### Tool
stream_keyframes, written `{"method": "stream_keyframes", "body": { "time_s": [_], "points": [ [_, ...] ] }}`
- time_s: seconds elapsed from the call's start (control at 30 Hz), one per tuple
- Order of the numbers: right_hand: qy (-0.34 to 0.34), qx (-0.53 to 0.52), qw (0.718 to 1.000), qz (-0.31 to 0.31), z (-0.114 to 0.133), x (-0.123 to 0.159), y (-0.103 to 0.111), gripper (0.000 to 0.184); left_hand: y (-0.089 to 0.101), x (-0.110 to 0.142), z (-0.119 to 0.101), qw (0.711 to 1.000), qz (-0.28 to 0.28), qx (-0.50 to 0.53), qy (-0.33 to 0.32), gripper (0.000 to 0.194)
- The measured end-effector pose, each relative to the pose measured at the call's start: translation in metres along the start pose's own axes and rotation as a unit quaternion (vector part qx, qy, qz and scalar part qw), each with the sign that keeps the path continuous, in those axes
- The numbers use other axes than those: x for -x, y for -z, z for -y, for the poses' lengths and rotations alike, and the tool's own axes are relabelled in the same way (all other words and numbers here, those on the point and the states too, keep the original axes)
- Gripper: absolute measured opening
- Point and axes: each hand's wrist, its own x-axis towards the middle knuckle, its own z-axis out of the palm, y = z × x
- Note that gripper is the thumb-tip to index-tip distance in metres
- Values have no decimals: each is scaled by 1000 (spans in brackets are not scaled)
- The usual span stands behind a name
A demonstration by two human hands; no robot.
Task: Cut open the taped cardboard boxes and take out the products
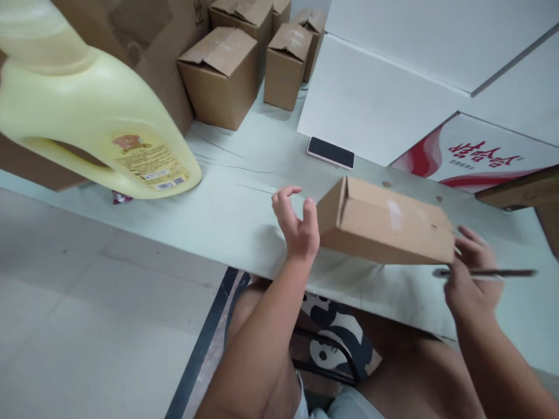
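Observation:
A closed brown cardboard box (pixel 395 224) is tilted above the table in front of me. Beside its left end is my left hand (pixel 301 227), its thumb and fingers curled but apart, with nothing visible between them. My right hand (pixel 474 279) is at the box's right end, fingers around a slim dark tool (pixel 517 272) that points sideways. Motion blurs that tool, so its kind is unclear. The right fingertips appear to touch the box's lower right corner. A strip of clear tape shows on the box's upper face.
A large yellow jug (pixel 144 134) stands at the left. Several small cardboard boxes (pixel 222 75) are at the back, and a phone (pixel 331 152) lies on the pale green table (pixel 227 209). White panels and a red-and-white printed carton (pixel 476 152) border the right.

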Motion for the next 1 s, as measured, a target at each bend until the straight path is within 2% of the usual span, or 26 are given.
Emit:
{"method": "stream_keyframes", "body": {
  "time_s": [0.07, 0.13, 0.2, 0.27, 0.37, 0.43, 0.5, 0.6, 0.73, 0.8, 0.9, 1.0],
  "points": [
    [-50, -89, 989, -105, -18, 15, 16, 18, -6, 7, 0, 989, 147, 20, 0, 39],
    [-53, -149, 974, -161, -25, 19, 19, 17, -14, 15, -2, 950, 307, 54, 3, 49],
    [-42, -170, 969, -174, -26, 15, 14, 16, -20, 24, -5, 900, 430, 71, -11, 58],
    [-24, -159, 975, -154, -26, 10, 8, 15, -24, 29, -4, 870, 486, 65, -54, 68],
    [-20, -76, 993, -93, -26, 8, 6, 24, -27, 29, 3, 871, 482, 50, -80, 71],
    [-28, -51, 995, -78, -29, 10, 10, 30, -28, 27, 7, 881, 469, 57, -31, 68],
    [-60, -89, 991, -83, -33, 10, 15, 29, -29, 27, 8, 886, 456, 74, 42, 65],
    [-164, -205, 960, -95, -42, 4, 21, 26, -33, 31, 5, 893, 422, 107, 111, 59],
    [-280, -303, 907, -83, -51, -5, 26, 36, -41, 32, -1, 898, 393, 140, 139, 57],
    [-290, -317, 901, -70, -51, -6, 26, 42, -44, 28, -4, 893, 397, 139, 157, 56],
    [-261, -330, 906, -56, -50, -4, 24, 47, -47, 24, -8, 885, 412, 129, 175, 52],
    [-238, -348, 905, -46, -52, -2, 19, 39, -48, 29, -12, 900, 391, 125, 146, 47]
  ]
}}
